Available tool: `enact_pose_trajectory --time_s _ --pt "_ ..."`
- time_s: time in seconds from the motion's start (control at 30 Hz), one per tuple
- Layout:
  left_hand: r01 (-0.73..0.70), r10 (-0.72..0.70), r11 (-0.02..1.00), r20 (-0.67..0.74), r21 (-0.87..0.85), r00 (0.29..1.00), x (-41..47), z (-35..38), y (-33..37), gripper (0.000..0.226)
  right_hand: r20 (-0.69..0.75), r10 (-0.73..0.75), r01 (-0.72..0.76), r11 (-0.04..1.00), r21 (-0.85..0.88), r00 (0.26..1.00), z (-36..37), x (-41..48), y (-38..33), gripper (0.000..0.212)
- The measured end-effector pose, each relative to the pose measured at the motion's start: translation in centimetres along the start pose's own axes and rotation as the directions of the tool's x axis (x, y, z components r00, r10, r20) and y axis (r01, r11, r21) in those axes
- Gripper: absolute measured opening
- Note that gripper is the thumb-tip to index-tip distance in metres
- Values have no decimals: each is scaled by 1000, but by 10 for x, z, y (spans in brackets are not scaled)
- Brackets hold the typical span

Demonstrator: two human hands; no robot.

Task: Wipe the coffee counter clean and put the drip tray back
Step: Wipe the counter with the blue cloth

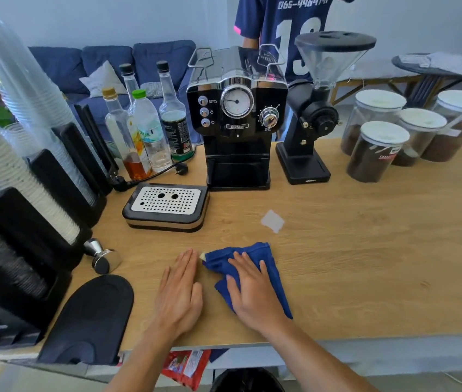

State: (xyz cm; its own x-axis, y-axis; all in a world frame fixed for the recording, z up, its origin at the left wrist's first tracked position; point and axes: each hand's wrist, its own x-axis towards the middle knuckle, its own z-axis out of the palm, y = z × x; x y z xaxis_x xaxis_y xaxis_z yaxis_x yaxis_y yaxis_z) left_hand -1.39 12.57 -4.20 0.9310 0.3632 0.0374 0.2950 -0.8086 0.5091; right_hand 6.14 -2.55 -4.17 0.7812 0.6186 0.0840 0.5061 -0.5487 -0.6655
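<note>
Right hand (252, 292) flat on blue cloth (263, 258), espresso machine (238, 120) labelled "Duchess"

Both forearms are bare up to the bottom edge of the frame, with no sleeve showing. The left hand (180, 290) and the right hand (255, 292) are bare as well: no gloves, and no rings, watch or bands visible at either wrist.

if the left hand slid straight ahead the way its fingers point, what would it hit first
Probably the drip tray. The left hand lies flat on the counter, fingers aimed up and slightly right, toward the tray's right front corner; bare wood lies between. It might just slip past on the right.
</note>
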Motion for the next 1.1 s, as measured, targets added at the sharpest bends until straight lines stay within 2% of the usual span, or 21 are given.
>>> enact_pose_trajectory --time_s 0.03,0.1,0.17,0.23,0.3,0.33,0.4,0.47,0.57,0.63,0.73,0.83,0.9,0.97,1.03,1.1 --pt "-1 0 1000 9 17 1000 2 0 1 76 -45 61 -52 985 164 997 -7 0 -1 50" --pt "-7 4 998 35 68 999 6 0 2 84 -123 229 -146 870 471 966 -25 0 -7 33" --pt "-15 8 993 62 113 998 11 1 5 87 -108 385 -197 669 716 917 -38 2 -5 29" --pt "-18 6 989 80 144 997 16 3 7 87 -10 488 -208 390 897 873 -47 4 2 28" --pt "-19 5 986 85 164 996 23 7 9 84 126 561 -211 89 973 818 -55 6 10 31" --pt "-21 6 985 88 173 996 26 8 9 82 177 578 -197 -29 980 797 -60 6 12 34" --pt "-22 4 982 97 188 995 33 10 10 80 194 574 -115 -172 978 796 -73 7 17 39" --pt "-20 -2 978 105 208 994 38 10 11 84 156 570 -31 -223 974 807 -89 9 22 42" --pt "-1 -20 973 90 231 996 46 13 12 87 97 578 0 -166 986 810 -112 17 32 42" --pt "13 -32 969 76 247 997 51 17 14 89 36 591 1 -62 998 806 -125 27 39 43" --pt "8 -26 957 58 289 998 55 20 18 93 -88 582 -28 188 982 809 -137 47 46 43" --pt "4 -24 955 63 298 998 57 21 19 97 -176 486 -98 487 868 856 -139 71 49 33" --pt "5 -26 952 64 306 998 57 21 19 99 -155 440 -198 655 729 885 -131 86 53 32" --pt "14 -36 949 62 315 997 57 22 20 99 -153 375 -241 808 538 914 -115 98 61 42" --pt "29 -44 954 43 300 998 57 22 20 99 -85 293 -266 934 237 952 -95 106 68 51" --pt "40 -52 956 35 289 998 56 22 20 99 34 257 -250 958 -143 966 -77 109 73 54"
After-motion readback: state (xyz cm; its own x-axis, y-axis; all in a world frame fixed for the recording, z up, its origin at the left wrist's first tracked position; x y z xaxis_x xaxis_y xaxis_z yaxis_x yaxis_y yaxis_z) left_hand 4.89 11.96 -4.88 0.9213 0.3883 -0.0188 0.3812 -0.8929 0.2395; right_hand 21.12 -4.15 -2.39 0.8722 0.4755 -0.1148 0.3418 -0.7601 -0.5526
